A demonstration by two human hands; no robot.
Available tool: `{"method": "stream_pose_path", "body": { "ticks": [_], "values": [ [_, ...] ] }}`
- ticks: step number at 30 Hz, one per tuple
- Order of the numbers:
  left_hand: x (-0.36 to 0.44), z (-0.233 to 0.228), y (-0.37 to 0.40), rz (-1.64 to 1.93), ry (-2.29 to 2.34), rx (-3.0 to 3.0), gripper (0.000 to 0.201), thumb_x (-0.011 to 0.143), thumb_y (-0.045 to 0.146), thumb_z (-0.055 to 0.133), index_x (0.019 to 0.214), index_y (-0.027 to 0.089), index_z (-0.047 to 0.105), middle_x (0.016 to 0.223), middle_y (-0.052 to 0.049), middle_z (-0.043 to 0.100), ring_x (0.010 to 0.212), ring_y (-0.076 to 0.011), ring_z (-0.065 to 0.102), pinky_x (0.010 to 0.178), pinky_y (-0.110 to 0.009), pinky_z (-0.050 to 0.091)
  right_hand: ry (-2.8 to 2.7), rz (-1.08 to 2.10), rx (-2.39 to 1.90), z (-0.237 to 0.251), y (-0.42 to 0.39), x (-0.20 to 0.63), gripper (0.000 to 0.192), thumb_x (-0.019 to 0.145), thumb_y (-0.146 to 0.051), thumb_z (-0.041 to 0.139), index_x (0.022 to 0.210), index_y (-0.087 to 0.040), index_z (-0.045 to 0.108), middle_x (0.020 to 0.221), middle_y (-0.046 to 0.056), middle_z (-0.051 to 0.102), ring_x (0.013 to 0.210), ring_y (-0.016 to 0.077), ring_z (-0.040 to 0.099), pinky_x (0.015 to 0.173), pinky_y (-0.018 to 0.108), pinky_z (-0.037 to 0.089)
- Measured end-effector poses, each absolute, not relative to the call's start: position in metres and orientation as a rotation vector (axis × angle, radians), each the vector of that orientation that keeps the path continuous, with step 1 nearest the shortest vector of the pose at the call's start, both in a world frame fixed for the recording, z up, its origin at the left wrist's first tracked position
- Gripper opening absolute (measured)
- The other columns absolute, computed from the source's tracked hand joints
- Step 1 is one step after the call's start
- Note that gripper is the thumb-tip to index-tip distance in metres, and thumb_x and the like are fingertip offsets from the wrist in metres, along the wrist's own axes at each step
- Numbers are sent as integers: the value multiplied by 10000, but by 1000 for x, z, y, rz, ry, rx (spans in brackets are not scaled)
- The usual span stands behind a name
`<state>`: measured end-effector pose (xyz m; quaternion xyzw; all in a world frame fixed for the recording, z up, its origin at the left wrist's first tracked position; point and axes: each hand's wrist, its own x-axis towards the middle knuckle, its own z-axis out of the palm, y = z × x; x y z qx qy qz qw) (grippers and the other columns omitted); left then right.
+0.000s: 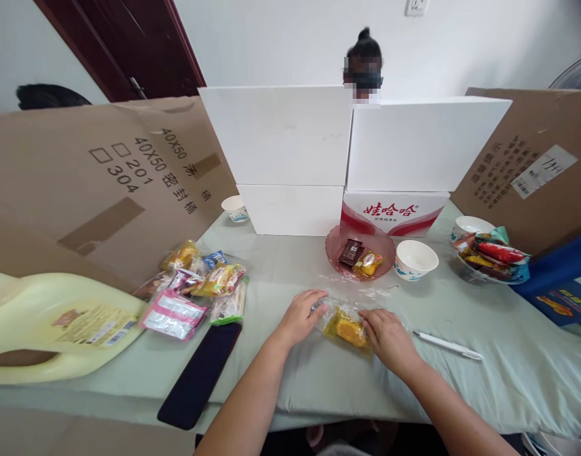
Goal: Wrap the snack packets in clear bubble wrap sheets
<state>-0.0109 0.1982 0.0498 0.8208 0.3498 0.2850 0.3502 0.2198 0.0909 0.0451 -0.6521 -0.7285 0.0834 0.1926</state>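
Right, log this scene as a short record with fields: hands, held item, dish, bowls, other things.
left hand: fingers on the left edge of the clear snack packet
right hand: fingers on the packet's right edge
held item: clear wrapper with an orange-yellow snack inside, lying on the green table cloth
dish: pink glass dish holding two wrapped sweets
bowls: white paper bowl right of the dish
other things: snack pile at left, white pen at right, yellow jug lying far left
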Motion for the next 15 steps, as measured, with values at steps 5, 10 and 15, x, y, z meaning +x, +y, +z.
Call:
{"method": "stream_pose_path", "body": {
  "ticks": [5, 10, 15],
  "values": [
    [-8, 44, 197, 800, 1124, 2241, 457, 979, 461, 347, 886, 195, 706, 849, -61, 708, 831, -209, 606, 822, -358, 464, -2008, 517, -1683, 66, 83, 206, 200, 919, -310, 525, 1001, -216, 682, 975, 78, 629, 948, 216, 579, 845, 367, 478],
    [-8, 50, 191, 744, 1040, 2110, 326, 939, 401, 449, 953, 195, 701, 819, -26, 699, 729, -157, 608, 685, -251, 461, -2041, 831, -1396, 83, 67, 197, 194, 932, -298, 502, 865, -221, 667, 922, 42, 619, 898, 168, 579, 819, 311, 473],
    [-7, 45, 190, 435, 1042, 2139, 250, 808, 313, 614, 1016, 218, 715, 775, -5, 680, 663, -159, 591, 632, -242, 450, -1946, 748, -1621, 68, 57, 185, 421, 755, -179, 662, 1168, -220, 591, 1137, 89, 598, 1054, 234, 573, 908, 385, 481]
  ]
}}
